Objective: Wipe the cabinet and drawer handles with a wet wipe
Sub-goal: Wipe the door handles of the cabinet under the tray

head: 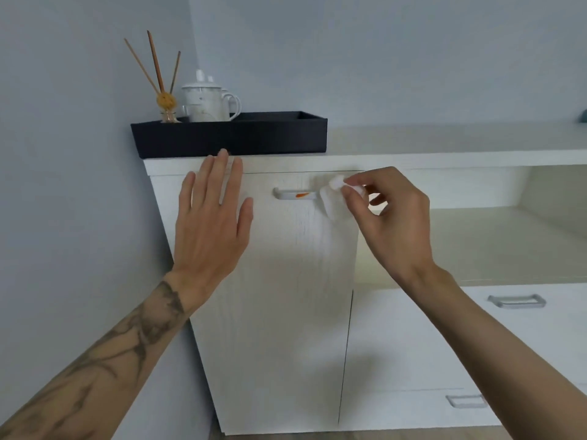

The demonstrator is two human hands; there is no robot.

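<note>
Head view: the wet wipe (332, 198) looks limp and light, so it is best pinched in a wad to press firmly. The right grip (390, 217) pinches it between thumb and fingertips at the right end of the cabinet handle (293, 194), near the top right corner of the cabinet door (279, 296). It sits beside an orange smear (301, 195). The left grip (209, 223), fingers spread straight and holding nothing, is at the door's upper left; whether it touches is unclear.

A single wide-angle head camera faces the cabinet (273, 312) from close by, looking slightly down from just above its top edge. The wall (79, 154) fills the left, and lines near the frame's edges seem bowed by the lens.
</note>
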